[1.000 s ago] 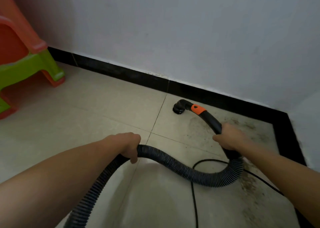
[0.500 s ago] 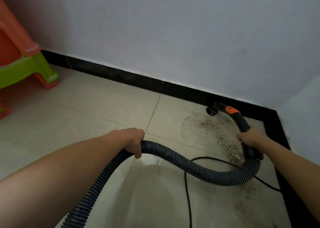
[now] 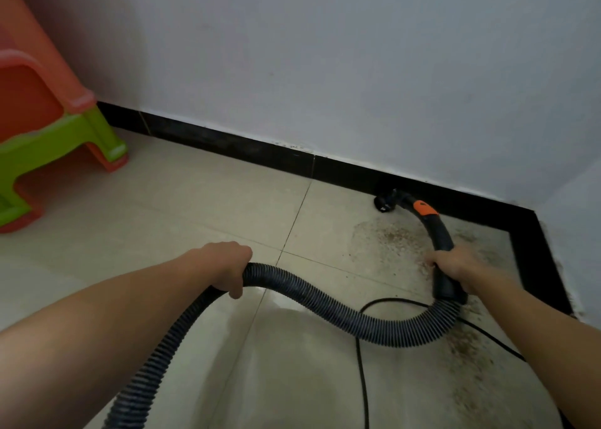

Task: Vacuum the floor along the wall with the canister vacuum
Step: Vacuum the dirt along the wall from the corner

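A black ribbed vacuum hose (image 3: pixel 325 301) loops across the tiled floor from the bottom left. My left hand (image 3: pixel 224 266) grips it from above near the middle. It ends in a curved black handle (image 3: pixel 437 233) with an orange band (image 3: pixel 422 208). My right hand (image 3: pixel 455 264) is closed around that handle. The small round nozzle (image 3: pixel 383 202) touches the floor right against the black baseboard (image 3: pixel 260 150). Brown dirt (image 3: pixel 390 240) is scattered on the tile just below the nozzle. The canister is out of view.
A white wall (image 3: pixel 325 70) meets a second wall in a corner at the right (image 3: pixel 549 233). An orange and green plastic stool (image 3: pixel 48 129) stands at the left by the wall. A thin black power cord (image 3: pixel 361 363) runs over the floor under the hose. More dirt (image 3: pixel 468 357) lies along the right baseboard.
The nozzle went from the open tile rightward to the baseboard, then slid slightly back left along it. My right hand followed. My left hand kept its grip on the hose.
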A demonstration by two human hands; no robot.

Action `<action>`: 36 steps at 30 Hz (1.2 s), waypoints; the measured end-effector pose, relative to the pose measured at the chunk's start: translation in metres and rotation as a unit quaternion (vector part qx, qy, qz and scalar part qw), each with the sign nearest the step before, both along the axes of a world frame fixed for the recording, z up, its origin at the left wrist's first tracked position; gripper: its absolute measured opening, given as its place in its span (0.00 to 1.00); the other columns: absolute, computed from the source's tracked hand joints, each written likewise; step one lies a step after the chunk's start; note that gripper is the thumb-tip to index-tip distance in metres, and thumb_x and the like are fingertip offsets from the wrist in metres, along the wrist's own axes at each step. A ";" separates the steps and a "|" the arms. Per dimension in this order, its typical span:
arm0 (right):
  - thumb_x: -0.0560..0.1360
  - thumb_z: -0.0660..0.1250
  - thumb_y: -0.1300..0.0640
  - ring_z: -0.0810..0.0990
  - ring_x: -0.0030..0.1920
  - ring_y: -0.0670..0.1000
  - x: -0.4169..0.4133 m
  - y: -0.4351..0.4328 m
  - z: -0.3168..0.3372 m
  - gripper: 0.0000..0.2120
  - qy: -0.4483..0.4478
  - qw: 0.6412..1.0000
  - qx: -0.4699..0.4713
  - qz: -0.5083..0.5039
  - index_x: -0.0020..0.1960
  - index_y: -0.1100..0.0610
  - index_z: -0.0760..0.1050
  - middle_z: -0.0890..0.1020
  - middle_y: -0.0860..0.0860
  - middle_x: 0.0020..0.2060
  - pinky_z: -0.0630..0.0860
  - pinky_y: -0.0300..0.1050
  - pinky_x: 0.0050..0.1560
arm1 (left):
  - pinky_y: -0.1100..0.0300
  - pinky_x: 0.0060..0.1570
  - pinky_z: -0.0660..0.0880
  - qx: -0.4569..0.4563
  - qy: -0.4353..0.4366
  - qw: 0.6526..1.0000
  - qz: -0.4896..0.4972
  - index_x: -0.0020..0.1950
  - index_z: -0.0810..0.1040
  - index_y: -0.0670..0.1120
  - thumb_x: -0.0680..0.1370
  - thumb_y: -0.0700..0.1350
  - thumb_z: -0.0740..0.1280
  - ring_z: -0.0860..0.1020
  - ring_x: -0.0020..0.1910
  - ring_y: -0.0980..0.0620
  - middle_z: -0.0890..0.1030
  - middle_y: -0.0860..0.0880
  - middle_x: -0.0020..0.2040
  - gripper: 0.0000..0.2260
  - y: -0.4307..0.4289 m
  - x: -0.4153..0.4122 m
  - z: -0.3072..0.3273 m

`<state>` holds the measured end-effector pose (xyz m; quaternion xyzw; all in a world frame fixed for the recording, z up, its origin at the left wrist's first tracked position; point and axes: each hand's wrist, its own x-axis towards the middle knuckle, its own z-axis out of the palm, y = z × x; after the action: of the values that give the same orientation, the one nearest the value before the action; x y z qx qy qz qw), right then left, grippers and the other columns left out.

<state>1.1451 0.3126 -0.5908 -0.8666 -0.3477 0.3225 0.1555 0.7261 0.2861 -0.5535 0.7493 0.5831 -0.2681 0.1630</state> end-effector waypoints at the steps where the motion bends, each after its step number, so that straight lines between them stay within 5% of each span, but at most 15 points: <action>1: 0.69 0.73 0.60 0.79 0.39 0.60 -0.001 -0.001 -0.003 0.16 -0.002 1.000 0.005 -0.007 0.53 0.64 0.73 0.79 0.61 0.40 0.76 0.48 0.34 | 0.58 0.39 0.72 0.002 -0.002 1.000 0.001 0.48 0.67 0.50 0.68 0.50 0.74 0.75 0.42 0.50 0.72 0.52 0.41 0.18 0.001 0.000 0.000; 8: 0.69 0.74 0.58 0.79 0.37 0.56 -0.022 -0.004 -0.007 0.17 0.008 0.999 0.036 0.028 0.54 0.62 0.74 0.80 0.58 0.39 0.71 0.43 0.29 | 0.59 0.39 0.71 -0.004 0.026 1.000 0.003 0.49 0.68 0.51 0.67 0.50 0.73 0.76 0.44 0.51 0.72 0.52 0.42 0.17 0.000 -0.014 -0.009; 13: 0.71 0.72 0.59 0.81 0.43 0.59 -0.011 -0.014 0.003 0.18 0.014 0.999 0.009 0.046 0.58 0.62 0.72 0.81 0.60 0.43 0.79 0.51 0.41 | 0.58 0.39 0.72 -0.018 0.007 1.000 -0.015 0.48 0.68 0.51 0.67 0.49 0.73 0.77 0.44 0.51 0.74 0.52 0.43 0.17 0.003 0.001 -0.010; 16: 0.73 0.73 0.57 0.79 0.40 0.57 0.016 -0.033 0.016 0.20 -0.022 0.999 0.012 0.026 0.60 0.64 0.73 0.79 0.58 0.42 0.73 0.47 0.36 | 0.57 0.41 0.75 -0.028 -0.016 0.999 -0.029 0.48 0.69 0.51 0.66 0.48 0.74 0.77 0.44 0.50 0.74 0.52 0.43 0.17 0.007 0.024 -0.012; 24: 0.67 0.73 0.64 0.81 0.33 0.57 0.047 -0.096 0.049 0.06 -0.006 0.994 -0.044 0.096 0.41 0.63 0.77 0.82 0.59 0.32 0.79 0.49 0.37 | 0.56 0.40 0.75 -0.026 -0.026 0.988 -0.152 0.51 0.72 0.51 0.65 0.47 0.74 0.77 0.44 0.50 0.76 0.51 0.43 0.18 0.011 0.102 -0.022; 27: 0.66 0.72 0.65 0.82 0.35 0.59 0.050 -0.105 0.046 0.07 -0.005 0.997 -0.033 0.070 0.43 0.64 0.77 0.83 0.63 0.37 0.81 0.53 0.41 | 0.56 0.42 0.75 -0.027 -0.022 0.987 -0.157 0.48 0.70 0.52 0.65 0.48 0.74 0.77 0.44 0.50 0.74 0.52 0.43 0.17 0.011 0.101 -0.024; 36: 0.71 0.72 0.61 0.79 0.32 0.52 0.006 -0.065 0.038 0.09 -0.026 0.998 -0.011 0.050 0.48 0.62 0.75 0.80 0.55 0.33 0.70 0.41 0.26 | 0.57 0.40 0.74 -0.017 -0.017 0.996 -0.080 0.50 0.69 0.51 0.66 0.48 0.74 0.77 0.45 0.50 0.74 0.51 0.44 0.18 0.013 0.047 -0.018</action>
<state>1.1506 0.2472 -0.5531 -0.8580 -0.3908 0.3106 0.1206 0.7731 0.2992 -0.5718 0.7955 0.5136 -0.2770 0.1634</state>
